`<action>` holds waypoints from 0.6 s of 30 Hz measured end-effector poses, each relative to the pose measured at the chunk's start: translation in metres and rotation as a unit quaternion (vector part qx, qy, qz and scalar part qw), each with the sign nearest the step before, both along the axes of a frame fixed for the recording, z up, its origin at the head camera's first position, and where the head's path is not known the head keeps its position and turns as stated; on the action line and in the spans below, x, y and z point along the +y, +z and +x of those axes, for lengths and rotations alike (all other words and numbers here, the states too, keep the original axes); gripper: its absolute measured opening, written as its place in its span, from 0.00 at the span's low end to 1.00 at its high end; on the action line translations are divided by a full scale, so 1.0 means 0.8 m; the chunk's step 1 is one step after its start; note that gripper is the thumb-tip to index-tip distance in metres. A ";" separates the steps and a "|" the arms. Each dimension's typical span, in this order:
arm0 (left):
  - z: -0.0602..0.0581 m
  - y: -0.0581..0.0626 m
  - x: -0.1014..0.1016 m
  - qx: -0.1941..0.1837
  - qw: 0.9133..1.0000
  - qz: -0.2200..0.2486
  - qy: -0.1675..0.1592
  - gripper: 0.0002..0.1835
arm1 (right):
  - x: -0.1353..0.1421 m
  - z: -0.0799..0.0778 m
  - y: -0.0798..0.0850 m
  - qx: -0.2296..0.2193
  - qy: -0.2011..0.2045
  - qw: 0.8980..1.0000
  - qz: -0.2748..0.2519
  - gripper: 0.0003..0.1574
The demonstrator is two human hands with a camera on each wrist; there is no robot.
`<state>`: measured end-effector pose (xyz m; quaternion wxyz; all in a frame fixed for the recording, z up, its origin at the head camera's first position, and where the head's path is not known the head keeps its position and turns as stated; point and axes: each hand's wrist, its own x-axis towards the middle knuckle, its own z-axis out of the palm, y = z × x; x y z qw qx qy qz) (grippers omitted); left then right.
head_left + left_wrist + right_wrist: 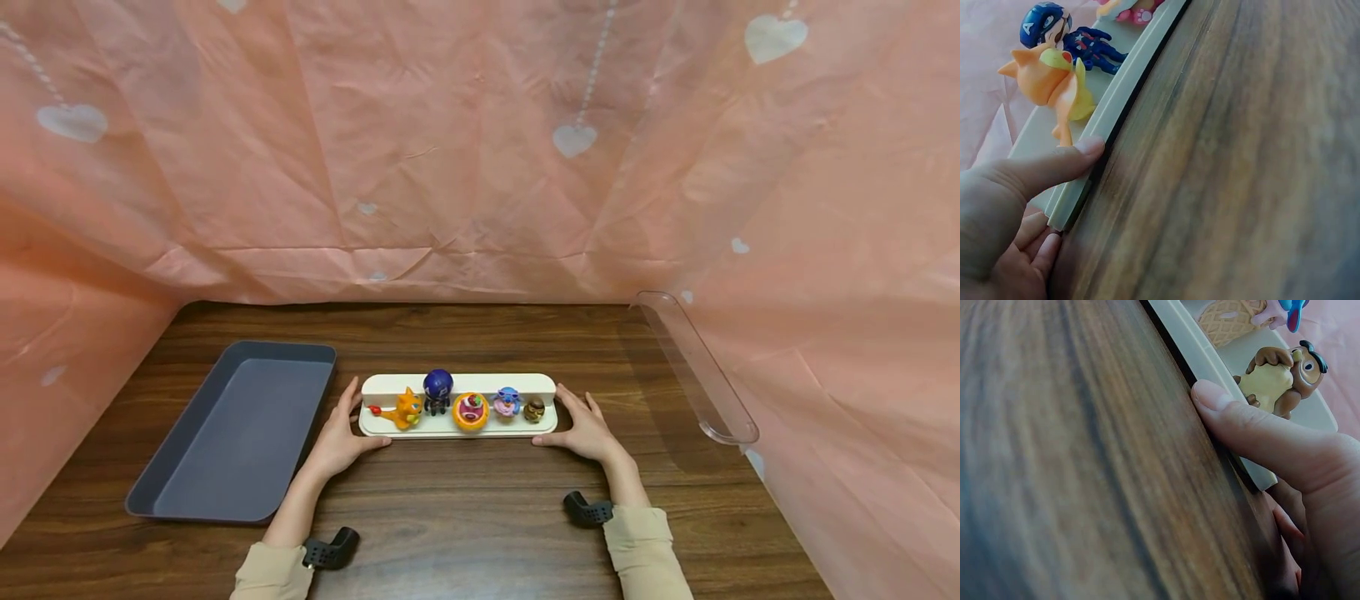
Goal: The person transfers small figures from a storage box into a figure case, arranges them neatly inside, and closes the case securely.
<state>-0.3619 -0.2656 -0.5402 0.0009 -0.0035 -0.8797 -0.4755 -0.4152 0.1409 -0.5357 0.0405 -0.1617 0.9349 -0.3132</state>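
Observation:
A white stepped display stand lies across the middle of the table. My left hand grips its left end, the thumb on the front edge and fingers round the end, tucked low in the left wrist view. At the right end my right hand grips likewise, its thumb along the front edge. On the stand stand several figurines: an orange dragon-like one, a blue-helmeted one, a round orange-rimmed one, a blue one on an ice-cream cone and a brown owl.
Left of the stand sits a grey rectangular tray. A long clear plastic cover leans at the table's right edge against the pink curtain with white hearts. The table has dark wood grain.

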 end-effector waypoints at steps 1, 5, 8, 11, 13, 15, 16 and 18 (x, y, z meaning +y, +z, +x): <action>-0.001 0.000 0.000 -0.002 1.000 0.001 0.002 0.63 | 0.000 0.000 0.000 0.000 0.000 1.000 0.000 0.66; -0.002 0.000 0.000 -0.002 1.000 0.002 0.007 0.63 | 0.003 0.003 0.003 -0.021 -0.003 1.000 -0.006 0.68; -0.002 -0.001 0.001 0.002 1.000 0.003 0.006 0.62 | 0.008 0.006 0.008 -0.045 -0.003 0.999 -0.024 0.68; -0.001 -0.002 0.001 0.007 1.000 0.001 0.005 0.62 | 0.019 0.008 0.020 -0.040 0.005 0.997 -0.063 0.65; 0.000 -0.003 0.001 0.008 1.000 -0.001 0.007 0.62 | 0.029 0.010 0.032 -0.011 0.003 0.996 -0.091 0.61; 0.001 -0.003 0.000 0.008 1.000 -0.002 0.009 0.62 | 0.042 0.012 0.046 0.044 -0.016 0.993 -0.112 0.57; 0.001 -0.003 -0.001 0.008 1.000 -0.002 0.009 0.62 | 0.049 0.014 0.054 0.075 -0.034 0.989 -0.121 0.55; 0.002 -0.001 -0.003 0.008 1.000 -0.003 0.009 0.62 | 0.064 0.018 0.070 0.152 -0.077 0.978 -0.122 0.51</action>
